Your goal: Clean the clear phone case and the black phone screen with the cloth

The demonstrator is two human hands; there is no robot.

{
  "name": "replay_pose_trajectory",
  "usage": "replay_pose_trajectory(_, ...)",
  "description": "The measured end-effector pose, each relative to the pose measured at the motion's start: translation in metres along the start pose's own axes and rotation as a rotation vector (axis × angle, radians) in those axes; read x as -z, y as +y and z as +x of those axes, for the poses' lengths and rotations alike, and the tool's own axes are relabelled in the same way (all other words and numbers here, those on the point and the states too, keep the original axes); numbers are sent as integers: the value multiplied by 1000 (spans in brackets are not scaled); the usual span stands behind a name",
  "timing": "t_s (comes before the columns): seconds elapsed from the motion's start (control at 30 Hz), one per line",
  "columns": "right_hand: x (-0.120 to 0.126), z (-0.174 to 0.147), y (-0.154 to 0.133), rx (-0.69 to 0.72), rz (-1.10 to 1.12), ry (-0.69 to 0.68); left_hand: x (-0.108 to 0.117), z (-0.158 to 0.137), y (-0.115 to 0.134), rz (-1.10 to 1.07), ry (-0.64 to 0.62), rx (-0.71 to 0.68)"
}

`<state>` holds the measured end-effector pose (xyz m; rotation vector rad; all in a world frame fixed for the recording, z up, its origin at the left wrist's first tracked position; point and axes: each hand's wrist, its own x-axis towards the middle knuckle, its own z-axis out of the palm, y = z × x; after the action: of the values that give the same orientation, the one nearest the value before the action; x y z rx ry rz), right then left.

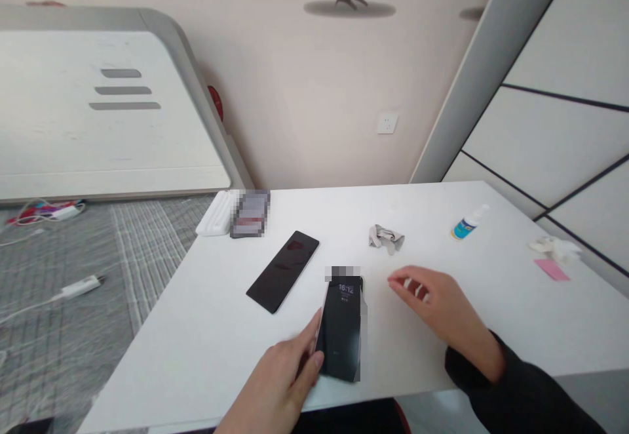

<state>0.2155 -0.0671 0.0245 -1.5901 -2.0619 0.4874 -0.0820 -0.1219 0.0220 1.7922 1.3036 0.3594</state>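
Watching through the head camera: left hand (282, 372) has the lit phone (339, 329) at the near middle of the white table (196, 362), thumb over its near left corner, fingers along the left edge; I take that edge hold as a way to steady it while leaving most of the glass bare and the clock readable. Can't tell whether its underside touches the table. Right hand (430, 296) hangs just right of it, thumb and forefinger tips pressed together, nothing visible between them, probably kept aside so the screen is unobstructed. Count: two hands; one lit phone; one dark slab (284, 271) lying askew to the far left of it, likely set there within easy reach; one grey cloth (386, 238) crumpled beyond; one small bottle (464, 224), upright, far right; one pink slip (553, 269) beside white crumpled tissue (555, 248), pieces uncountable; one white tray (213, 214) and one blurred-out item (250, 214) side by side at the far left corner, presumably parked clear of the hands.
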Motion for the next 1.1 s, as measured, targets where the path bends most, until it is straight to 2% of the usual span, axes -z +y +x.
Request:
replay_pose_trajectory(0.07,3,30,12,8,-103,117,-7,1,-7,188,81,19)
replay_pose_trajectory(0.13,0,57,23,16,-149,164,-18,2,-12,396,176,46)
replay_pose_trajectory(0.23,-9,86,37,101,-159,118,-33,1,-14,635,337,-13)
replay_pose_trajectory(0.33,-8,99,45,213,-108,40,-41,2,-14,750,466,-99)
replay_pose_trajectory(0.47,-7,90,28,343,-25,14,-42,5,-18,726,541,-143)
replay_pose_trajectory(0.67,-46,39,-29,620,30,-210,-48,6,-23,523,513,-116)
replay_pose_trajectory(0.77,-55,34,-37,786,18,-290,-51,5,-22,456,515,-95)
replay_pose_trajectory(0.8,-55,38,-36,813,3,-270,-51,5,-21,450,519,-85)
replay_pose_trajectory(0.9,-53,51,-29,693,-26,-91,-52,5,-19,460,536,-57)
replay_pose_trajectory(0.97,-54,52,-30,698,-23,-107,-52,6,-18,468,547,-58)
replay_pose_trajectory(1.1,-54,50,-31,854,6,-222,-52,6,-17,491,572,-79)
